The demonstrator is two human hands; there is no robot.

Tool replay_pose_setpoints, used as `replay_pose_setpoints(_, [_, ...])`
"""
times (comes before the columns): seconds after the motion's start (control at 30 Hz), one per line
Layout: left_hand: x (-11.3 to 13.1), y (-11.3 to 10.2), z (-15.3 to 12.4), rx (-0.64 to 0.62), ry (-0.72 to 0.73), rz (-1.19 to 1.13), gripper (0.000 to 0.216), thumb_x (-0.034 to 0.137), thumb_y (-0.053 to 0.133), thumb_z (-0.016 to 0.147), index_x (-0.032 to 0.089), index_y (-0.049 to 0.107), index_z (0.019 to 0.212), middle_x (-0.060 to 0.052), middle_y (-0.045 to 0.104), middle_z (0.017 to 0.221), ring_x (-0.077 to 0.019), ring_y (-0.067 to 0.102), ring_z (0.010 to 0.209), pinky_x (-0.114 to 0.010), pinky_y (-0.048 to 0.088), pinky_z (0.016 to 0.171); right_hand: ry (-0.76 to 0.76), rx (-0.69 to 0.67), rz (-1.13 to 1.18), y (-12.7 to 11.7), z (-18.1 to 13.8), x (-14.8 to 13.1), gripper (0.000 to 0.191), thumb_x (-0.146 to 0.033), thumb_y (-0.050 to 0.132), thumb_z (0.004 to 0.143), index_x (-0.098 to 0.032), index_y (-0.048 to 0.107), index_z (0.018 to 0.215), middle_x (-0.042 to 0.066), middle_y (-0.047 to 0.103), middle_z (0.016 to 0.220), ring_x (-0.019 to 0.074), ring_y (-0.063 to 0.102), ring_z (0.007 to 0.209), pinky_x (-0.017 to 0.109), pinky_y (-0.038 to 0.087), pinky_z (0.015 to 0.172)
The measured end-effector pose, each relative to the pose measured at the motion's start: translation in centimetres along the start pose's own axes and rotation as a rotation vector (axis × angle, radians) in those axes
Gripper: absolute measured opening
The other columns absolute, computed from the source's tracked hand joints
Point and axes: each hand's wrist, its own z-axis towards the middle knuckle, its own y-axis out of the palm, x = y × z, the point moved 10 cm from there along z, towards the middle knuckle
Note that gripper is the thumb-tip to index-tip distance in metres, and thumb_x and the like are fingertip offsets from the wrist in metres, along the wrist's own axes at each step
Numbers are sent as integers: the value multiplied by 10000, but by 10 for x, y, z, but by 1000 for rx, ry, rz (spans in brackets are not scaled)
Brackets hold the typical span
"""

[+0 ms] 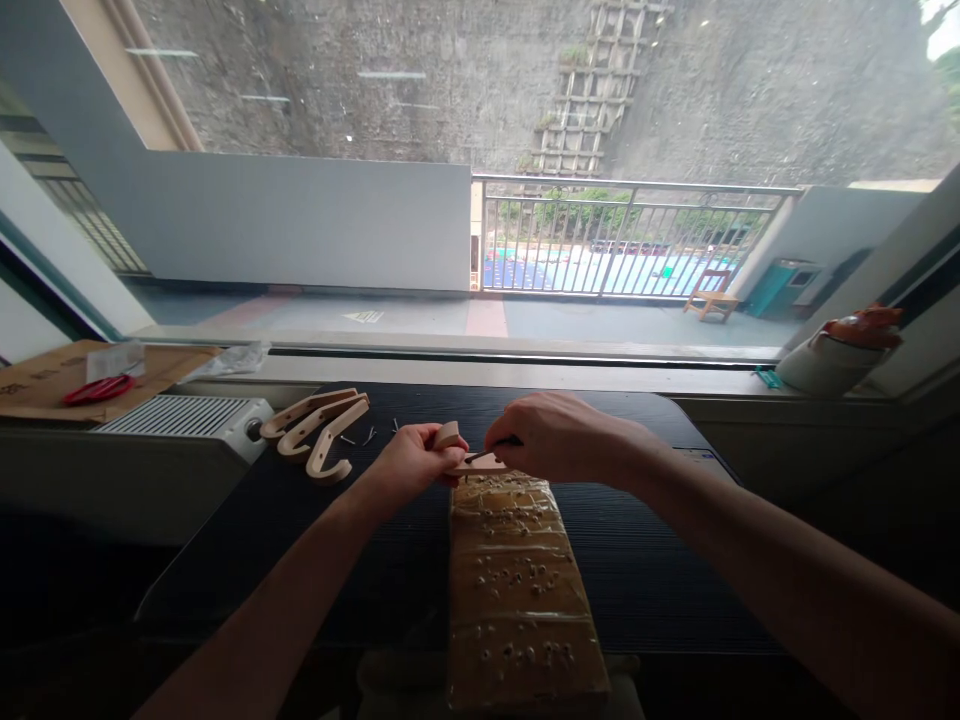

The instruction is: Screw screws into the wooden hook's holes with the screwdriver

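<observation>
My left hand (411, 460) is closed round a light wooden hook (480, 462) and holds it flat over the far end of a tape-wrapped board (517, 590) full of small holes. My right hand (553, 436) is closed on a thin dark tool (491, 450) whose tip touches the hook. Both hands meet over the black table (645, 560).
Three more wooden hooks (319, 428) lie at the table's far left, with a few small screws (369, 435) beside them. A white radiator (184, 418) stands to the left, and a cardboard sheet with red scissors (97, 388) lies behind it. Across the back runs the window sill (525, 372).
</observation>
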Motion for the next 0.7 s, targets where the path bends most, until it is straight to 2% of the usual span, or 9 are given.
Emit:
replay_pose_setpoints(0.23, [-7,-2,-2,3,11,20,156,239,662,633,116,633,724,16,579,607,-126,566,592,-269,524,617,-33,-49,-48,-3,3,-8,220,-195,420,761,-186,614,657,-17,531,557,74,322,488,246,214,499])
replay_pose_setpoints(0.7, [-15,-3,2,-5,-10,184,152,264,621,692,131,630,765,7,598,632,-134,562,609,-233,466,613,-43,-109,-80,8,10,-4,180,-157,481,766,-180,627,662,10,571,626,78,402,534,240,224,511])
